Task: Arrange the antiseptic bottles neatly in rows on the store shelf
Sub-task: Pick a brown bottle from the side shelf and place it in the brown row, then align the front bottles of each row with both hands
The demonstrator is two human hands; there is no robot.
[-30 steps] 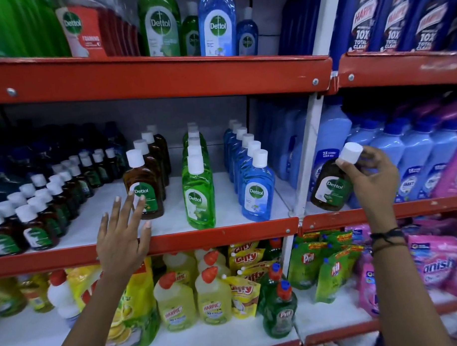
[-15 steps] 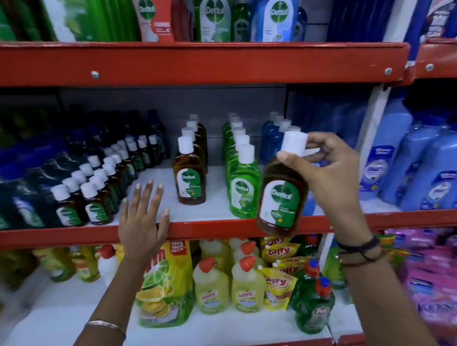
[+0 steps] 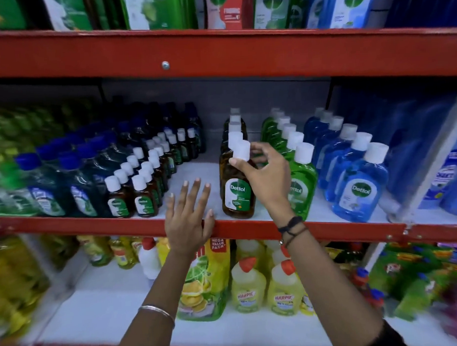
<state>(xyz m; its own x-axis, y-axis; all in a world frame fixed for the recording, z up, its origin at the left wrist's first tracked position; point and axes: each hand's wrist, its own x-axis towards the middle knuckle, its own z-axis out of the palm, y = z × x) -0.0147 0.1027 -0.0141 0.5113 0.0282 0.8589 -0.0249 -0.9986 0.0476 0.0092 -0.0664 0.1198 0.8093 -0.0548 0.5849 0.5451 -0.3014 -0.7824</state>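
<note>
Bottle: brown bottle (image 3: 238, 195) with a white cap (image 3: 241, 150) stands upright at the front of the brown row (image 3: 235, 126), on the white shelf (image 3: 196, 174), just behind the red lip (image 3: 328, 230).
Right hand: right hand (image 3: 267, 176) grips the brown bottle at its neck — thumb and fingers pinch it just under the cap, palm against its right shoulder.
Left hand: left hand (image 3: 189, 220) lies flat, fingers spread and straight, palm over the red lip and fingertips on the bare shelf, just left of the brown bottle and not touching it.
Neighbours: green row (image 3: 301, 180) stands just right of the brown row, blue row (image 3: 357, 184) further right; small bottles (image 3: 142, 191) stand in two rows to the left, past the left hand.
Wrists: dark threads (image 3: 291, 229) on the right, a metal bangle (image 3: 157, 311) on the left.
</note>
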